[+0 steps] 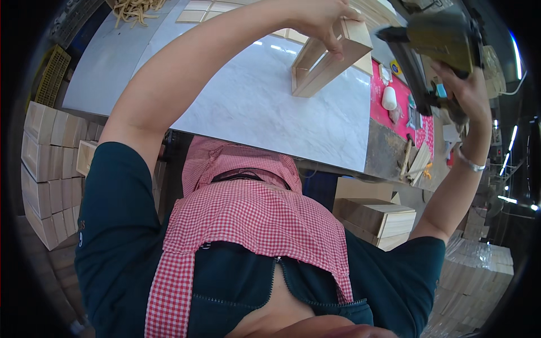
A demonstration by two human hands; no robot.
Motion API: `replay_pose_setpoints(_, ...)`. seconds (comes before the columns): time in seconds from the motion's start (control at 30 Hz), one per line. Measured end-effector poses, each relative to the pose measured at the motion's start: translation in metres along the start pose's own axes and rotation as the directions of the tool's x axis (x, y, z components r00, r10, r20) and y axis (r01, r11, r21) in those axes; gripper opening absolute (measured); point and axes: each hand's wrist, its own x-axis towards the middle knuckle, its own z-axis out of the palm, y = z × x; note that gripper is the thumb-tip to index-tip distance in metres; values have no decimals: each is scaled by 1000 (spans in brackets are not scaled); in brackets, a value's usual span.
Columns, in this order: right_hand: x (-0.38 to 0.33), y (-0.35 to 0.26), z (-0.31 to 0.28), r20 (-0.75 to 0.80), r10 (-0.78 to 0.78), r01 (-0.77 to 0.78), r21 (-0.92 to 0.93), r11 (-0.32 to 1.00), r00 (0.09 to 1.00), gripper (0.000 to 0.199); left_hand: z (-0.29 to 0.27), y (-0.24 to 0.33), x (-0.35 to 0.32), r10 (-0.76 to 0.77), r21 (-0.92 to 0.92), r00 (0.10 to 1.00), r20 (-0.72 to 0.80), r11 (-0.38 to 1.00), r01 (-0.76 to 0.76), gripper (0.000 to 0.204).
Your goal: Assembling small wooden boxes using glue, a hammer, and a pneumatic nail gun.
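Note:
My left hand (326, 25) is closed around the upper edge of a pale wooden box frame (338, 69), which stands on edge on the white marbled tabletop (242, 107). The thumb lies along one board, and some fingers are hidden behind the frame. To the right of the frame, my right hand (465, 93) grips the handle of a nail gun (442, 42), raised above the table's right end. The gun is smeared by motion, with a dark nose and a brownish-yellow body. A gap shows between its nose and the frame.
Flat wooden frames (208, 11) lie at the table's far side. A pink mat (408, 101) at the right bears a white bottle (389, 98) and small tools. Stacked wooden boxes (51, 169) stand left of the table, and more boxes (377, 219) sit below its right end.

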Motion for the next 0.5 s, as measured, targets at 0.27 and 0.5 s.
replay_pose_setpoints(0.27, -97, 116, 74, -73, 267, -276, -158, 948, 961, 46, 0, -51, -82, 15, 29, 846, -533, 1000, 1, 58)
replay_pose_setpoints(0.5, -166, 213, 189, -130, 482, -484, -449, 751, 867, 59, 33, -52, -163, -663, -541, 437, -608, 749, 384, 82)
